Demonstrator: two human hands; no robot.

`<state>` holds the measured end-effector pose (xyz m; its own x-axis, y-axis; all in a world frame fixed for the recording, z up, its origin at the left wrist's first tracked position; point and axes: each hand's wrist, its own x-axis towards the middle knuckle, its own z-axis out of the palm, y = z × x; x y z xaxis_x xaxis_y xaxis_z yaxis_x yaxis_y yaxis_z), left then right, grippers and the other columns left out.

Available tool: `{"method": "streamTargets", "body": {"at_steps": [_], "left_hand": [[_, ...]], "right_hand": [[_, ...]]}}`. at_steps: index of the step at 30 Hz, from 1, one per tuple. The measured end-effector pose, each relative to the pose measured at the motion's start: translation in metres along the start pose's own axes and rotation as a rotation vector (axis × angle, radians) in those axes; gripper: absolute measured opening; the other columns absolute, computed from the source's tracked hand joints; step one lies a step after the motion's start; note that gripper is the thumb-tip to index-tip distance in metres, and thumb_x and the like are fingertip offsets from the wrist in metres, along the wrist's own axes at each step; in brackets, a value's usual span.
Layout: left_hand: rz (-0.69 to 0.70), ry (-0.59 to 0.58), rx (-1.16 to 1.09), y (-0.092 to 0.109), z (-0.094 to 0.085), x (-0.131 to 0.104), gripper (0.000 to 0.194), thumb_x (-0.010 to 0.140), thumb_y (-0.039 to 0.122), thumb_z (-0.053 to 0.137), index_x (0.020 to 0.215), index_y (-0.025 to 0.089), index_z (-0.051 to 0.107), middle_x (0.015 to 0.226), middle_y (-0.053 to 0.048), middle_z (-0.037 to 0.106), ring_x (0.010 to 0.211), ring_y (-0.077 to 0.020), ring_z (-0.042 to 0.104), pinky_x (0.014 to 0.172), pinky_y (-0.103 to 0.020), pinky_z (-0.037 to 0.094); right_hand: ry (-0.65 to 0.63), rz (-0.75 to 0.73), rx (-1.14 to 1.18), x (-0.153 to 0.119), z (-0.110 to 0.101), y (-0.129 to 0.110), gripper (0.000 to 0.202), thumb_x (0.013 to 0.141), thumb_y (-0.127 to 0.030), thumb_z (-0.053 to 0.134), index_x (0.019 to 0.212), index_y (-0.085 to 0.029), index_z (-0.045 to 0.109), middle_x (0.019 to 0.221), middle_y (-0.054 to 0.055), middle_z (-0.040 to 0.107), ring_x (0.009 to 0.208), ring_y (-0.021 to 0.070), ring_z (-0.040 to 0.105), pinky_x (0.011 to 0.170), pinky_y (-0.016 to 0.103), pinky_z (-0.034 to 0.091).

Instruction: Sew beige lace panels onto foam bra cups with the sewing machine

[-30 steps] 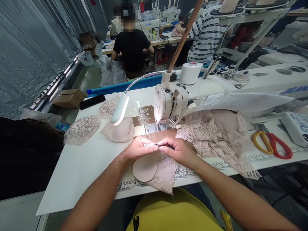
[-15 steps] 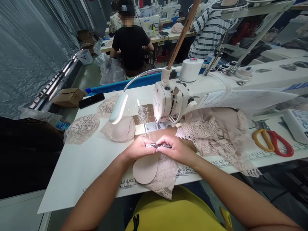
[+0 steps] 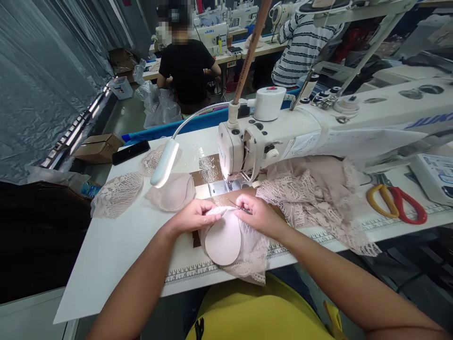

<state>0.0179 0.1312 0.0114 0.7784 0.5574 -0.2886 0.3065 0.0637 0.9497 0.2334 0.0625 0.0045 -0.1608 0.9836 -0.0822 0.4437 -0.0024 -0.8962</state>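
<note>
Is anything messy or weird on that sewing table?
Nothing looks spilled or broken. The lacy heap by the sewing machine looks messy: it's bunched up, and one end hangs off the table. The scissors look funny, with one yellow handle and one red.

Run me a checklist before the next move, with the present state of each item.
1. Left hand gripping the lace cloth: ok, pinching its upper edge.
2. Right hand holding the thin dark tool: ok.
3. Tool tip clear of the cloth: cannot tell, too small.
4. Cloth in hand clear of the sewing machine's needle: ok, held on the wearer's side.
5. Cloth wholly on the table: not ok, the lower end reaches past the front edge.
6. Scissors set aside: ok, lying at right.
</note>
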Motion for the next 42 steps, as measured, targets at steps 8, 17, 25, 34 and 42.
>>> {"method": "streamTargets", "body": {"at_steps": [8,17,25,34,42], "left_hand": [[0.09,0.171,0.646,0.015,-0.036,0.041,0.024,0.083,0.033,0.052,0.07,0.014,0.059,0.06,0.0,0.052,0.054,-0.0107,0.046,0.05,-0.021,0.036],[0.243,0.381,1.061,0.027,-0.006,0.04,0.026,0.086,0.016,0.043,0.099,0.015,0.066,0.099,-0.012,0.062,0.094,-0.0243,0.058,0.079,-0.035,0.048],[0.236,0.314,1.314,0.003,0.03,0.035,0.046,0.089,0.038,0.048,0.122,0.007,0.057,0.128,-0.02,0.055,0.116,-0.0338,0.052,0.096,-0.047,0.045],[0.279,0.179,1.357,0.005,0.002,0.046,0.047,0.086,0.027,0.045,0.127,0.007,0.053,0.126,-0.019,0.058,0.116,-0.0317,0.052,0.105,-0.048,0.034],[0.293,0.117,1.321,0.003,-0.013,0.053,0.04,0.083,0.024,0.043,0.117,0.011,0.06,0.111,-0.015,0.065,0.107,-0.0287,0.057,0.104,-0.048,0.031]], "right_hand": [[-0.087,-0.105,-0.468,0.012,-0.021,0.003,0.011,0.083,-0.02,0.049,0.087,-0.021,0.059,0.082,0.002,0.064,0.067,0.0158,0.055,0.057,0.024,0.033],[-0.025,-0.149,-0.529,0.015,-0.02,0.025,0.032,0.087,-0.02,0.046,0.114,-0.023,0.063,0.099,0.004,0.069,0.085,0.02,0.062,0.067,0.027,0.043],[-0.029,-0.16,-0.721,0.022,-0.013,0.025,0.045,0.082,-0.016,0.049,0.126,-0.022,0.057,0.106,0.007,0.068,0.081,0.0204,0.063,0.067,0.029,0.044],[-0.008,-0.166,-0.758,0.023,-0.01,0.023,0.041,0.086,-0.017,0.043,0.124,-0.017,0.059,0.097,0.009,0.07,0.074,0.02,0.062,0.06,0.029,0.04],[-0.013,-0.22,-0.749,0.022,-0.012,0.024,0.037,0.084,-0.017,0.045,0.116,-0.018,0.064,0.092,0.006,0.07,0.071,0.0193,0.06,0.059,0.03,0.037]]}}
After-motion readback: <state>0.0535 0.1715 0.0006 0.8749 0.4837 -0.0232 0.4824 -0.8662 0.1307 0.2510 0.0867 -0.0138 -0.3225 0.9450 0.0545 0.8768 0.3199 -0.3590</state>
